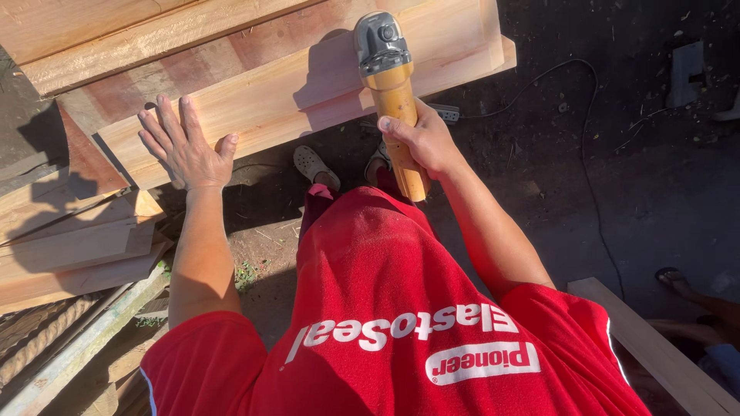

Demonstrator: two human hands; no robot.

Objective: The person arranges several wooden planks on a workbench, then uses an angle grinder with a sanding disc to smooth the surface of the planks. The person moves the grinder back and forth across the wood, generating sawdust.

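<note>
Our right hand is wrapped around the yellow grinder mid-body; it looks heavy and rigid, best held there. Our left hand lies flat, fingers spread, on the plank near its left end.

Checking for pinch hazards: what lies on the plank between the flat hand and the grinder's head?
In the head view, only bare plank between the left hand and the grinder, crossed by the grinder's shadow. The right hand grips its handle.

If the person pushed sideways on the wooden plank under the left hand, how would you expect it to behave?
The plank looks thick and long, so it is probably stiff and fairly heavy. It lies flat on other boards, so it would likely slide rather than tip or roll. The left hand rests flat on bare, dry-looking wood, which probably gives good grip.
</note>
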